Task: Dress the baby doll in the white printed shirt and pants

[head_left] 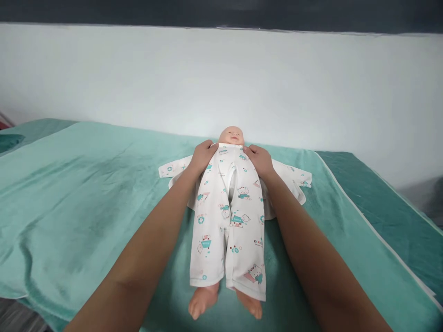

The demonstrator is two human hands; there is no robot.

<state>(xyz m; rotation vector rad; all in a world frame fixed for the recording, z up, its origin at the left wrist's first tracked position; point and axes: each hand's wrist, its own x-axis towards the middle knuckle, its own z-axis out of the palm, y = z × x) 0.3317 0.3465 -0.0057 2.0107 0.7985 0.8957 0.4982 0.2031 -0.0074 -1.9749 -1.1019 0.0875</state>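
Two hands pinch the upper edge of the printed pants (211, 221), one at each end of the waistband (230, 145). The left hand (202, 159) has its thumb pressed on the cloth at the left corner; the right hand (260, 160) does likewise at the right corner. The other fingers are partly hidden, so how far they reach behind the fabric I cannot tell. Between the hands the waistband is drawn fairly straight, and from the grip both legs of the garment run down toward the wearer, between the forearms. Just beyond the grip is the head of a doll (231, 133), face up; its feet (204, 300) show past the cuffs, at the end farthest from the hands. Outside each hand a sleeve of the printed top (292, 173) spreads sideways. Beneath everything lies a green blanket (86, 207), with a white wall (221, 78) beyond the hands.
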